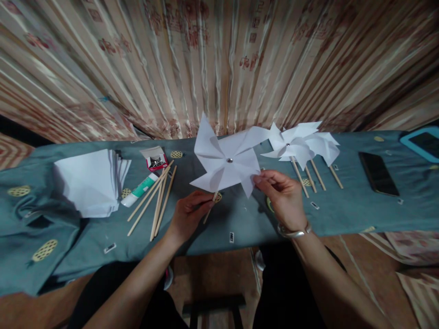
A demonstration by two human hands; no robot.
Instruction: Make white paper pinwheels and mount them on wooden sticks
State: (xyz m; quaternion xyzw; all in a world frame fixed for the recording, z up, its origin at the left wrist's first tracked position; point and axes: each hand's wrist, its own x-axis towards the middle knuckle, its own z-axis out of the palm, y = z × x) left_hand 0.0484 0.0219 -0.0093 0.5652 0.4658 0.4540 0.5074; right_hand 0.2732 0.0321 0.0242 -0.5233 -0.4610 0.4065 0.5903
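A white paper pinwheel (236, 148) with a silver pin at its centre is held up above the cloth-covered table. My left hand (190, 212) is closed around its thin wooden stick, just below the paper. With thumb and forefinger, my right hand (283, 196) pinches the tip of a lower right blade. Beyond that hand, several finished pinwheels (300, 144) lie overlapping, sticks pointing towards me. Left of my left hand are several loose wooden sticks (159, 201), a green and white tube (140, 189) and an open small box of metal pins (157, 161).
A stack of white paper (87, 183) lies on the left of the teal tablecloth (206, 240). To the right are a dark phone (379, 173) and a blue-framed device (423, 142). A patterned curtain (219, 68) hangs behind the table. A dark stool (214, 304) stands below.
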